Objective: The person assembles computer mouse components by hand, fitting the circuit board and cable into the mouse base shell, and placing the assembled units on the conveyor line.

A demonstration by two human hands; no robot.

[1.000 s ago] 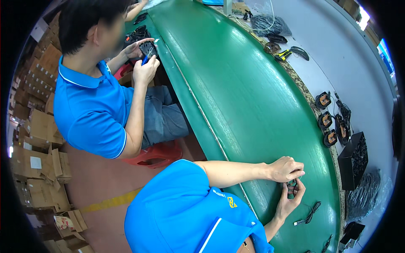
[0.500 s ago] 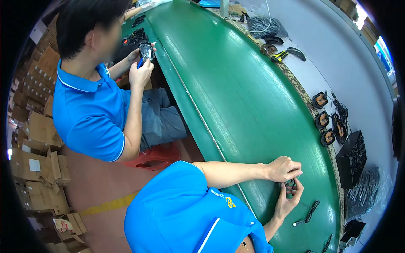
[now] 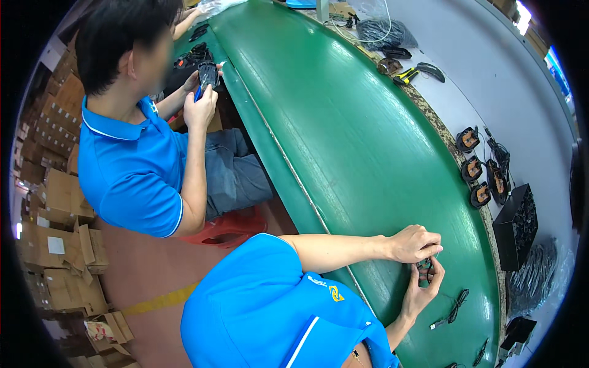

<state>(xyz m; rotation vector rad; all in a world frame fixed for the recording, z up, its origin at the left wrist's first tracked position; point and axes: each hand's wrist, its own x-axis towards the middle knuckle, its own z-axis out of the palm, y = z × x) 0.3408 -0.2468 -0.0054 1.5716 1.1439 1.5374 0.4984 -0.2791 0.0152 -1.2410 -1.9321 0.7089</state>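
Green tabletop (image 3: 368, 141) carried both hands: left hand (image 3: 414, 243) and right hand (image 3: 422, 288), fingers pinching a small dark part (image 3: 424, 266).

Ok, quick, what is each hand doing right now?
Left hand: closed on small dark plastic part.
Right hand: grips the same part from below.

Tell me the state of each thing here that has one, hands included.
left hand: closed on the small dark part
right hand: pinching the same part from below
small dark part: held just above the green belt
black cable: lying loose on the belt
black box: open-topped
co-worker's hands: gripping a dark piece
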